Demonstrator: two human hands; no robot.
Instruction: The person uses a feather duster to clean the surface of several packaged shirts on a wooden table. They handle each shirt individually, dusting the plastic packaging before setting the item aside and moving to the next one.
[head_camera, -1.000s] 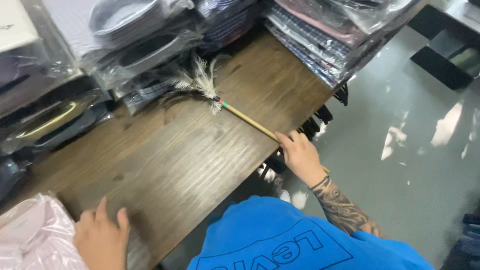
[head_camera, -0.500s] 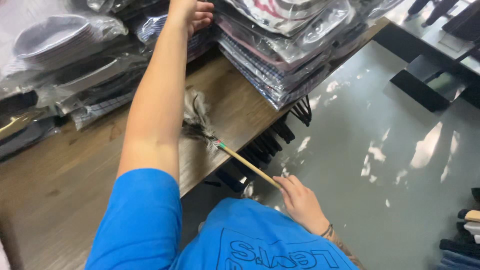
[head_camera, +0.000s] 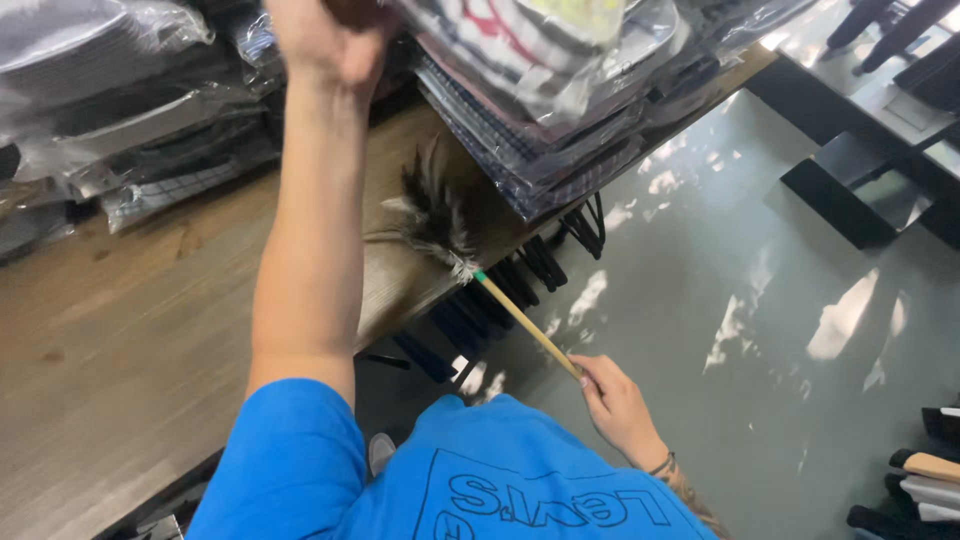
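My right hand (head_camera: 620, 405) grips the end of a thin wooden stick (head_camera: 525, 325) below the table edge. It belongs to a feather duster whose dark and pale feathers (head_camera: 430, 215) rest on the brown wooden table (head_camera: 120, 330), right by a stack of plastic-wrapped folded shirts (head_camera: 560, 90). My left arm stretches up across the table. My left hand (head_camera: 325, 40), blurred, has its fingers curled at the upper left edge of that stack. My blue T-shirt fills the bottom of the view.
More wrapped shirts (head_camera: 120, 110) are piled at the table's back left. Black hangers (head_camera: 530, 265) hang under the table edge. A glossy grey floor (head_camera: 720, 260) lies to the right, with a black stand (head_camera: 850, 190) and folded items (head_camera: 925, 480) at the lower right.
My left hand left the table's near corner and rose to the shirt stack. The duster head slid right toward that stack, and my right hand drew back below the table edge.
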